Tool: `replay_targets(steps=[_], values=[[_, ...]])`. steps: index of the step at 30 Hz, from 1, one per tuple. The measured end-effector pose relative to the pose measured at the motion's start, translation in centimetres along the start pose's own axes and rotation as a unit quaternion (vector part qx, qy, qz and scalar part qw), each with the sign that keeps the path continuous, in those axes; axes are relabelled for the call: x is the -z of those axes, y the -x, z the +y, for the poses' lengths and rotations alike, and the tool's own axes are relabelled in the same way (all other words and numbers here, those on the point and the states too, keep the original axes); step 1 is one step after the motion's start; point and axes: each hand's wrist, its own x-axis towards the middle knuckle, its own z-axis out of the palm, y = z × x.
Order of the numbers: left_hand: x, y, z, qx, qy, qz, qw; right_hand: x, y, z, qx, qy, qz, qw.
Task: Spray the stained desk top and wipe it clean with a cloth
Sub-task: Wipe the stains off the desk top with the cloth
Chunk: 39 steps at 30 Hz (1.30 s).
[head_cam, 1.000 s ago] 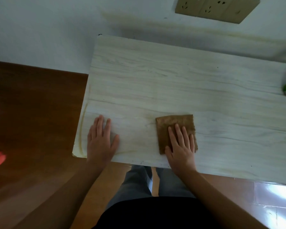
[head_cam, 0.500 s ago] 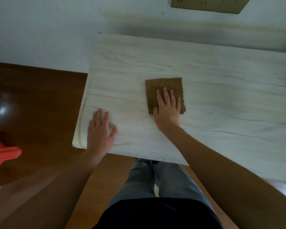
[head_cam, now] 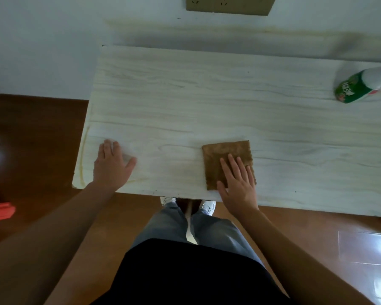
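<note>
Here the right hand (head_cam: 238, 183) presses flat-fingered on the brown cloth (head_cam: 227, 159) near the desk top's (head_cam: 207, 102) front edge, likely for wiping pressure, while the left hand (head_cam: 111, 166) rests open-palmed towards its left end, apparently bracing.

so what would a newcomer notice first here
The right hand presses flat on a brown cloth near the front edge of the pale desk top. The left hand rests flat near the front left corner, and a green-labelled spray bottle sits at the far right.

Right hand (head_cam: 239, 183) flat on square brown cloth (head_cam: 227, 159), near front edge of pale wood-grain desk top (head_cam: 207, 95). Left hand (head_cam: 111, 165) flat on desk's left end. Green-labelled spray bottle (head_cam: 361, 85) lies far right.
</note>
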Motion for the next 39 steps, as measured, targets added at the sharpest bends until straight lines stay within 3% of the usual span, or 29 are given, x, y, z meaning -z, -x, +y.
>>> replay_targets(steps=[3,6,15,20,23,26,34,39], values=[[0.1,0.3,-0.1,-0.016,0.000,0.029,0.999,0.2,0.1,0.9,0.004,0.005,-0.003,1.000],[-0.6,1.0,-0.8,-0.086,-0.026,0.067,0.994,-0.4,-0.1,0.4,-0.008,0.009,0.012,1.000],[-0.6,0.6,-2.2,-0.123,-0.016,0.029,0.992,-3.7,-1.6,-7.8,-0.119,-0.033,0.081,0.989],[0.9,-0.1,-5.1,-0.212,-0.030,-0.001,0.977,-6.2,-3.2,-18.3,-0.105,-0.043,0.071,0.991],[2.3,-1.4,-7.9,-0.284,-0.040,0.010,0.958,-7.9,-3.8,-25.2,-0.085,-0.049,0.045,0.994],[4.3,-4.1,-10.5,-0.303,-0.046,0.034,0.951,-9.2,-3.9,-29.8,-0.078,-0.041,0.028,0.996],[9.7,-15.7,-13.7,-0.302,-0.065,0.056,0.949,-8.0,-8.4,-30.6,-0.022,-0.005,0.006,1.000],[9.9,-19.6,-13.5,-0.356,-0.089,0.045,0.929,-5.6,-16.2,-32.2,-0.017,-0.014,0.019,1.000]])
